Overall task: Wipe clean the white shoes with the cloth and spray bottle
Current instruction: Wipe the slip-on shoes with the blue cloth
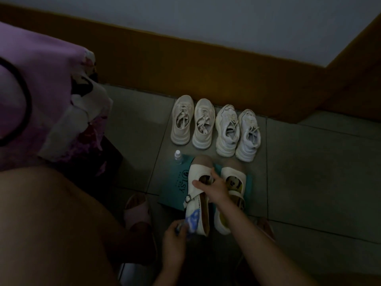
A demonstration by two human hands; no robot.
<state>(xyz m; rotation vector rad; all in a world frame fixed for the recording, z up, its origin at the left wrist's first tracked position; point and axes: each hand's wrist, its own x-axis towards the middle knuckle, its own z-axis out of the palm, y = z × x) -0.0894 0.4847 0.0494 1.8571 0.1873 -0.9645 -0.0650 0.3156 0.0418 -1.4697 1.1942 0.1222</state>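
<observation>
- Holding a blue-and-white cloth bunched up in the left hand at the very bottom of the view. Fingers are curled round it, and the cloth sits against the heel end of the white strap shoe.
- Right hand, with the arm in from the lower right, grips that same shoe across the middle. The thumb is on the left edge of the opening and the fingers are curled over the far side.
- That shoe's long axis runs pretty much straight away from the person, heel nearest and rounded toe pointing at the wall. The buckle strap crosses its middle. It's dim, so I can't tell if it's lifted a bit or just resting.
- The second strap shoe lies just beside it on the right, parallel, toe the same way.
- Both sit over a teal sheet printed "LSY", with their heels hanging off its near edge.
- A pink slipper on a foot sits left of the sheet, on grey floor tiles.
- The spray bottle is small and clear with a white cap. It stands upright at the sheet's far-left corner with no hand on it.
- Further out, beige sneakers and white sneakers are lined up side by side. All four toes point at the wall.
- Behind them is brown skirting, and purple fabric is draped on the left.
</observation>
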